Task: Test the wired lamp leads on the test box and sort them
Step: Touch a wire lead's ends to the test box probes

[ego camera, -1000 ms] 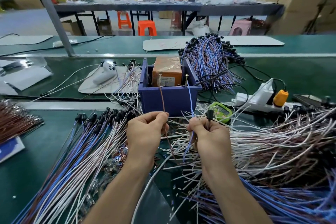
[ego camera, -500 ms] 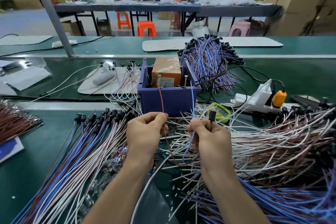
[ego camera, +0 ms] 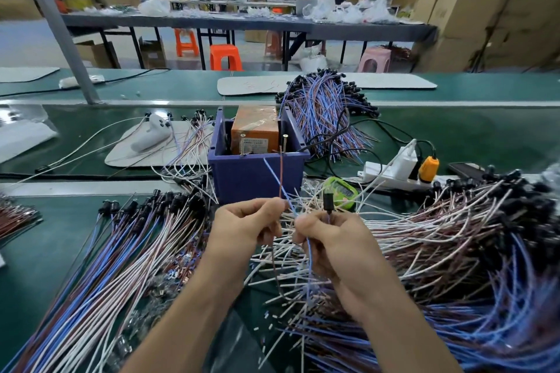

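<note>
Now two crossed leads rise toward the purple plastic test box (ego camera: 257, 179).
The left hand (ego camera: 245, 230) pinches the thin brown lead (ego camera: 281, 179); the right hand (ego camera: 333, 242) grips the blue lead (ego camera: 273, 174) and its black lamp holder (ego camera: 328, 201). Earlier the leads ran parallel to separate brass pins (ego camera: 285, 142). Glossy lead bundles (ego camera: 454, 230) crowd both sides, and bare green mat (ego camera: 45, 251) lies far left.

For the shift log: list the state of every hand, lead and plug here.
Left hand: pinches brown lead.
Right hand: pinches blue lead.
Brown lead: tip up by right pin of test box.
Blue lead: crosses brown, tip at box rim.
Power strip: two plugs seated.
</note>
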Available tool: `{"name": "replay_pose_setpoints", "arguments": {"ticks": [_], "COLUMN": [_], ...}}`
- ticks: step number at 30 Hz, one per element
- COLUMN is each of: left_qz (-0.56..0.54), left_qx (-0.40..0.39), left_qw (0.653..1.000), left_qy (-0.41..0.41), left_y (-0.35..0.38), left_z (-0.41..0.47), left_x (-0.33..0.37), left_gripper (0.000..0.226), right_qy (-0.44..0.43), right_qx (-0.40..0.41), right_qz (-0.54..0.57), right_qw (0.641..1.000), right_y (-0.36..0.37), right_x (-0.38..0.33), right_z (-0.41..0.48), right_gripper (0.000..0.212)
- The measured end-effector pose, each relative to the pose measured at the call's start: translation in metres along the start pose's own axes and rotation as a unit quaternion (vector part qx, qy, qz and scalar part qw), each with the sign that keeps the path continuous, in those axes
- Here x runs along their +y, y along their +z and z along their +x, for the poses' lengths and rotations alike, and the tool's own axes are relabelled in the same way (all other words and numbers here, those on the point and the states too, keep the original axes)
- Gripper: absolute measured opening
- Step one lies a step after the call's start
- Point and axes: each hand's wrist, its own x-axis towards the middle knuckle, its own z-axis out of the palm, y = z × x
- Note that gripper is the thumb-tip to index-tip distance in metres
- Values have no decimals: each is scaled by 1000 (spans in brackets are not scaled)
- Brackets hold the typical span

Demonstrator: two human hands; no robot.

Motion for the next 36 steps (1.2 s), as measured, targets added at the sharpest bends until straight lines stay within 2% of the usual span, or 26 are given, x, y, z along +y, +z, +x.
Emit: {"name": "replay_pose_setpoints", "arguments": {"ticks": [4,7,9,13,17,19,23,25,28,30,32,36], "left_qz": [-24,-12,27,116,217,268,340,424,510,509,479,427], "left_qx": [-53,-83,-93,-91,-122,-115,-69,-58,-45,-34,-29,2], "left_qw": [997,995,994,989,968,956,938,903,855,856,875,903], "left_qy": [-44,-56,-47,-19,14,16,16,39,81,84,67,53], "left_y": [10,14,19,32,44,48,57,62,69,73,75,70], "left_z": [-7,-11,-13,-22,-37,-40,-49,-55,-65,-67,-69,-64], "left_x": [-1,2,2,-7,-12,-15,-21,-23,-27,-30,-30,-31], "left_gripper": [35,19,15,23,23,28,18,13,38,37,33,40], "right_qy": [32,44,29,-34,-53,-65,-41,-40,-22,-10,-9,-25], "right_qx": [-53,-57,-12,106,195,244,346,379,393,407,419,428], "right_qz": [-70,-63,-41,-9,-161,-282,-507,-570,-616,-649,-681,-702], "right_qw": [996,995,999,994,966,926,788,728,683,643,601,569], "right_y": [-16,-29,-46,-97,-144,-163,-184,-188,-189,-189,-190,-190], "right_x": [-7,-16,-22,-34,-48,-55,-67,-68,-63,-56,-51,-48], "right_z": [-23,-42,-53,-72,-84,-88,-91,-89,-86,-83,-81,-77], "right_gripper": [34,31,30,31,33,31,35,38,43,44,43,41]}}
